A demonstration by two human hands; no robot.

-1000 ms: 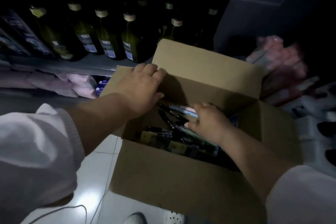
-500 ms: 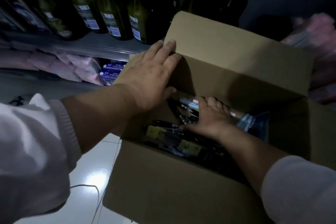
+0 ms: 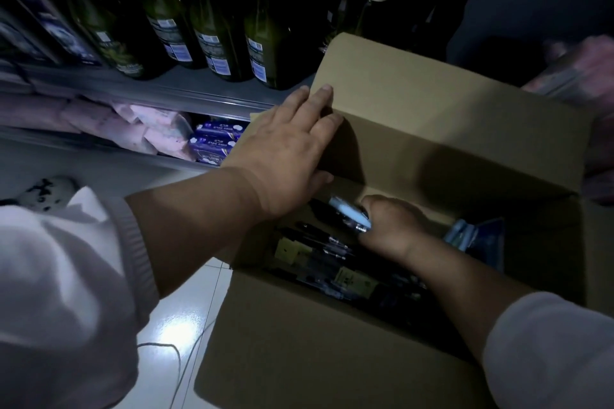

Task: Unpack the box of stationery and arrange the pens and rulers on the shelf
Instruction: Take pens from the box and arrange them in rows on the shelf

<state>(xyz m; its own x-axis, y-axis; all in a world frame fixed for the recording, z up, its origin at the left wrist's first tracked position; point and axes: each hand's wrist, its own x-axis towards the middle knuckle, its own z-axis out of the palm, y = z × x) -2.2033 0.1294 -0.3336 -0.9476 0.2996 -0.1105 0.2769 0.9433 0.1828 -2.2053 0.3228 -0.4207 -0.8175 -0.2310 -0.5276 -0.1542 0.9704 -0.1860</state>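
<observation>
Legend: the opened cardboard box [image 3: 299, 349] is shown before a shelf [image 3: 199, 91] on which green bottles [image 3: 265, 40] are ranged. The left grip [image 3: 285, 156] is laid flat, fingers straight and held together, against the left edge of the raised rear flap [image 3: 448, 116]. The right grip [image 3: 392, 226] is lowered inside the box, fingers curled round a small bunch of pale-blue pens [image 3: 349, 214], whose ends are seen projecting to the left. Dark packaged pens [image 3: 319, 237] are seen lying in the box below. White floor tiles [image 3: 186, 325] are visible at lower left.
</observation>
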